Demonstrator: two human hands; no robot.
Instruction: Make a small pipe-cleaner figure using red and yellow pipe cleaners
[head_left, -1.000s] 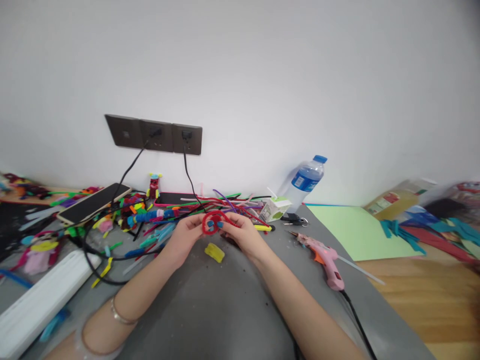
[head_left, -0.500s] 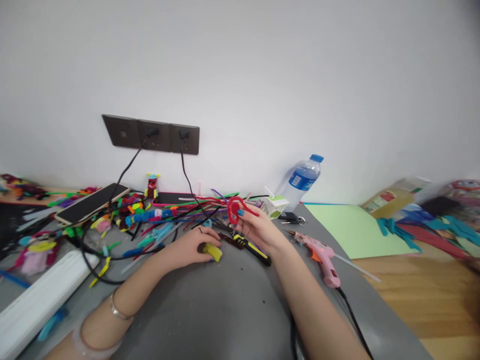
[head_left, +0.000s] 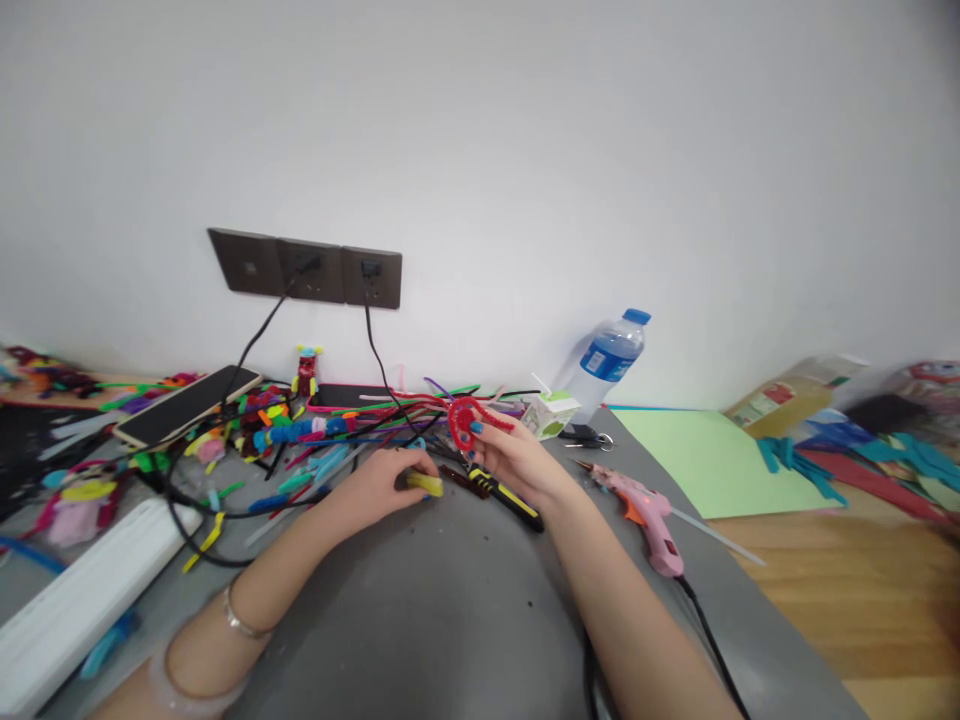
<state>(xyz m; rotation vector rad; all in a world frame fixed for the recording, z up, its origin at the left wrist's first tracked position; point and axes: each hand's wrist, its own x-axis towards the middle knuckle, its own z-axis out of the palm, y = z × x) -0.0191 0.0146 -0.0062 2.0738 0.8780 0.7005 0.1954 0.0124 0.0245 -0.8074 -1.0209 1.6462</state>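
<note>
My right hand (head_left: 517, 462) is raised a little above the grey mat (head_left: 450, 620), its fingers pinched on a red pipe-cleaner loop (head_left: 463, 421). My left hand (head_left: 382, 482) lies lower, fingers closed on a small yellow piece (head_left: 426, 485) that it lifts just off the mat. A black-and-yellow tool (head_left: 504, 498) lies on the mat under my right hand. Behind both hands spreads a tangle of coloured pipe cleaners (head_left: 352, 425).
A pink glue gun (head_left: 645, 512) with its black cord lies to the right. A water bottle (head_left: 606, 362), a small carton (head_left: 551, 413) and green paper (head_left: 712, 462) stand behind. Phones, black cables, wall sockets (head_left: 304, 268) and a white box (head_left: 82, 595) fill the left.
Both hands held the red loop together; my left hand let go, dropped to the yellow piece and gripped it, while my right hand carried the loop up and to the right.
</note>
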